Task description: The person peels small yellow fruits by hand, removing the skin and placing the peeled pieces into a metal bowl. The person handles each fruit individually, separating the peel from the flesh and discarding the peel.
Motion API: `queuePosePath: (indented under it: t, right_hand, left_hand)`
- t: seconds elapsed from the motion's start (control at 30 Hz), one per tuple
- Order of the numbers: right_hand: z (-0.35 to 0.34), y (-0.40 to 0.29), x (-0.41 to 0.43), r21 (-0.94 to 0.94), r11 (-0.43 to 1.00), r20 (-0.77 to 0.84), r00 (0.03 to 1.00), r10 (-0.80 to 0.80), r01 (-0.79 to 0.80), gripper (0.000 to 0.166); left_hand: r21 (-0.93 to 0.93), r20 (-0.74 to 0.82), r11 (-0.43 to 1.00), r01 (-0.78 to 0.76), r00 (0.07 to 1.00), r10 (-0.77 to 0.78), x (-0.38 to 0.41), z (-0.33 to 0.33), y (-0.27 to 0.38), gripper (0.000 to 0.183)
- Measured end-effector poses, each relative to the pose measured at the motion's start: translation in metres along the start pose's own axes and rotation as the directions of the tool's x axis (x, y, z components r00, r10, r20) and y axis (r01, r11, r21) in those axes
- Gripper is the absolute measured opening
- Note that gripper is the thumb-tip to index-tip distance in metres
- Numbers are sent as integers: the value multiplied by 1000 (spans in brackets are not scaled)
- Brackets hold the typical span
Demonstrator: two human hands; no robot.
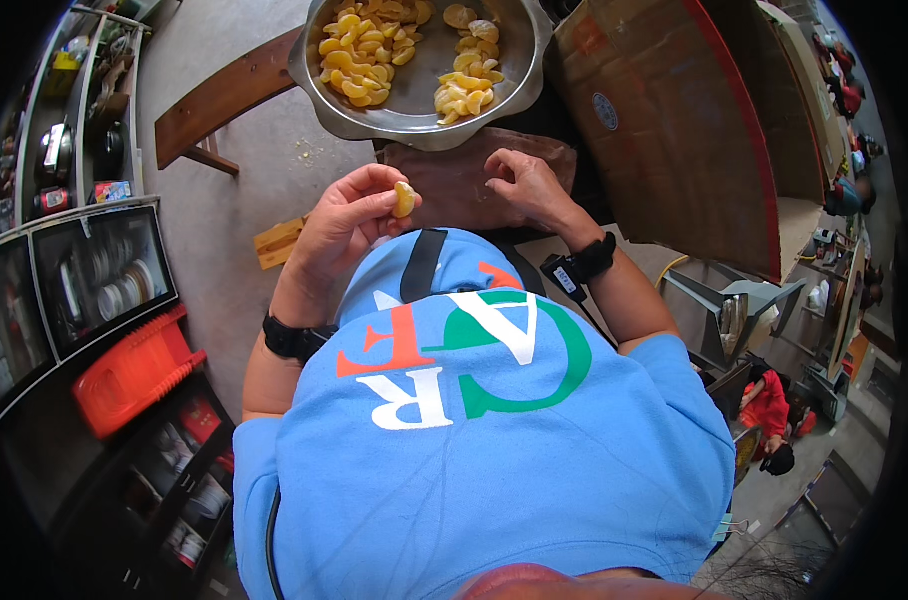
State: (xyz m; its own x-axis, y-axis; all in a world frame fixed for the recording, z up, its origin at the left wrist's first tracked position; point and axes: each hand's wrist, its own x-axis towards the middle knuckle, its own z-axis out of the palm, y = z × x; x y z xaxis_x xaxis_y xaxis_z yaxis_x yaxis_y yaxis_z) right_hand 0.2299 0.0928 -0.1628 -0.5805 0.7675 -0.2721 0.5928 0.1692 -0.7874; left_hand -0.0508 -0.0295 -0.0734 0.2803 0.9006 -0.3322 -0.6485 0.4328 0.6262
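Observation:
My left hand (349, 214) pinches a peeled citrus segment (404, 199) between thumb and fingers, in front of my body. My right hand (529, 184) hovers over a brown cloth (454, 180), its fingers loosely curled and a little apart, with nothing visible in them. Beyond both hands stands a wide metal basin (424, 136) with a wavy rim. A large pile of loose citrus segments (364, 56) fills its left side. On its right lies a smaller pile of segments (465, 94), with a few larger, still joined pieces (461, 16) at the far end.
A big cardboard box (664, 135) rises close on the right. To the left are a wooden bench (229, 97), a small wooden stool (280, 244), shelves (86, 105) and an orange plastic crate (139, 371). A person in red (769, 412) is farther off at right.

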Motion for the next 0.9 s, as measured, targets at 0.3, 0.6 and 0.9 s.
queuePosePath:
  t: [0.3,0.6,0.9]
  right_hand:
    - [27,55,0,-626,775,84,996,-34,80,36]
    - [32,76,7,-497,867,183,981,72,29,21]
    - [14,47,-2,-438,899,200,975,92,5,20]
  left_hand:
    - [0,-32,1000,-22,999,22,4,6,-9,19]
    - [-22,5,999,-48,999,48,14,15,-12,21]
    - [12,16,995,-102,995,102,14,22,-4,24]
